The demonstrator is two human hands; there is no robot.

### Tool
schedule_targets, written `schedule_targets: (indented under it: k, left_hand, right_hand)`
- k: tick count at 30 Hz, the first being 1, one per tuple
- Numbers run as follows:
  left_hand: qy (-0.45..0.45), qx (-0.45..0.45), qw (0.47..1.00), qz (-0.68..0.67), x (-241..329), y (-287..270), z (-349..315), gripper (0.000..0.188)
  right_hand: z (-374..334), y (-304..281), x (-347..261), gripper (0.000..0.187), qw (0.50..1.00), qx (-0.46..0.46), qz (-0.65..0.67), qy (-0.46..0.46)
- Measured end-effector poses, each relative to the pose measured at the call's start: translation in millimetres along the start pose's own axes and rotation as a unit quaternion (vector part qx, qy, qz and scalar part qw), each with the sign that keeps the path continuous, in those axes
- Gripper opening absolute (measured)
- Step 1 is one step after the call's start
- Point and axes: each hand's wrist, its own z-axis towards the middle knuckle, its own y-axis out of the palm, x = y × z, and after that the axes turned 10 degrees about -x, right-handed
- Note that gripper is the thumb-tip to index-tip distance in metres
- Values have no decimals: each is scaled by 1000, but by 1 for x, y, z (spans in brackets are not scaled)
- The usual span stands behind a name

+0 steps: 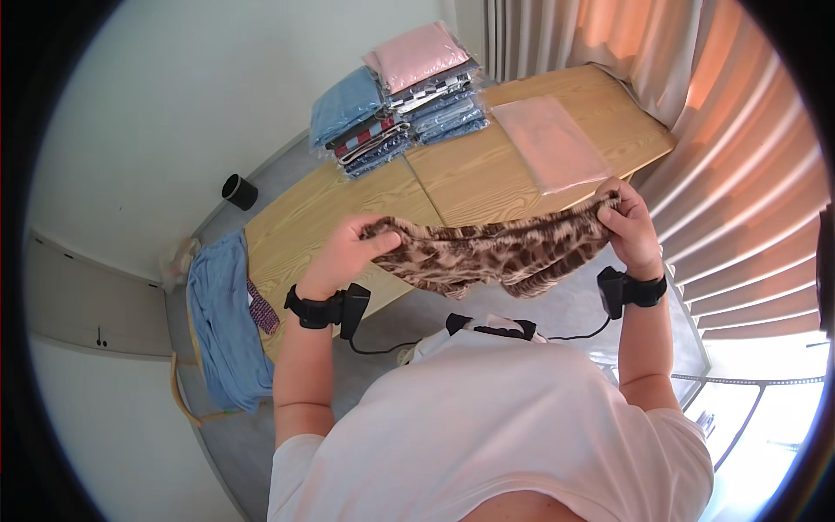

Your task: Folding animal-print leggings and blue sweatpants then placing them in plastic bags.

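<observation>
Stretched between my two hands is a brown and beige leopard-print garment, held up by its top corners in front of my body; its exact kind is hard to make out. My left hand grips the left end, with the thumb on top of the cloth. The right end is pinched in my right hand, raised a little higher. Between the hands the fabric sags, its lower edge hanging in two folds near the table's front edge.
A wooden table bears stacks of bagged folded clothes at the back. A clear plastic bag lies flat at right. Blue garments drape over the left end. A black bin stands behind; curtains hang at right.
</observation>
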Motion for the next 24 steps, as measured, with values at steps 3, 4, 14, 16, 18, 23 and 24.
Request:
schedule_targets:
  k: [3, 4, 14, 16, 18, 23, 24]
  left_hand:
    - [17, 58, 976, -209, -11, -4, 16, 31]
    - [15, 55, 976, -211, -13, -3, 28, 31]
    - [59, 251, 962, -94, 16, 43, 92, 29]
    - [80, 269, 960, 21, 24, 59, 95, 33]
    - [78, 278, 954, 86, 24, 77, 103, 34]
    - [106, 250, 953, 131, 26, 101, 105, 27]
    - [100, 241, 957, 128, 23, 101, 104, 28]
  right_hand:
    - [13, -6, -4, 13, 994, -69, 9, 87]
    - [22, 3, 4, 13, 995, 24, 14, 99]
    - [50, 47, 43, 17, 968, 223, -118, -6]
    - [49, 75, 38, 18, 970, 219, -105, -2]
    - [51, 91, 48, 19, 974, 196, -108, -20]
    - [44, 106, 58, 20, 978, 166, -125, 23]
    - [43, 105, 61, 20, 979, 169, -117, 1]
